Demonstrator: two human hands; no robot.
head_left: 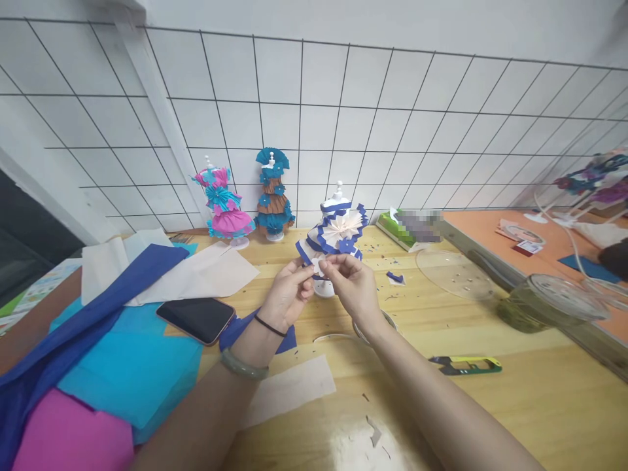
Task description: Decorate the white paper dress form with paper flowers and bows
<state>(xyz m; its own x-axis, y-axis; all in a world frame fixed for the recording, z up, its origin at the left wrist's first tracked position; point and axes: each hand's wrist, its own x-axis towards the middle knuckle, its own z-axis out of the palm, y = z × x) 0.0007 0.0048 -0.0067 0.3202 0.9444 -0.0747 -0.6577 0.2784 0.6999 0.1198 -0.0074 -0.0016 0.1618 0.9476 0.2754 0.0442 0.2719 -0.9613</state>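
Between the fingertips of both hands is a small white paper piece (318,265); its outline looks scalloped, like a flower. My left hand (288,294) pinches its left side, and my right hand (354,285) pinches its right side. Right behind them stands a miniature dress form (337,204) in a white and blue pleated paper dress with a cream fan rosette (342,229). My hands hide part of its skirt and base. Under my right forearm, a roll of tape or ring-shaped item (387,322) is partly covered. Blue paper (289,339) lies beneath my left wrist.
Two more dressed forms, one pink and turquoise (230,219), one teal and brown (273,203), stand by the tiled wall. Left are a phone (196,319) and coloured paper sheets (127,379). Right are thread snips (468,365), a clear lid (454,273) and a round container (544,304).
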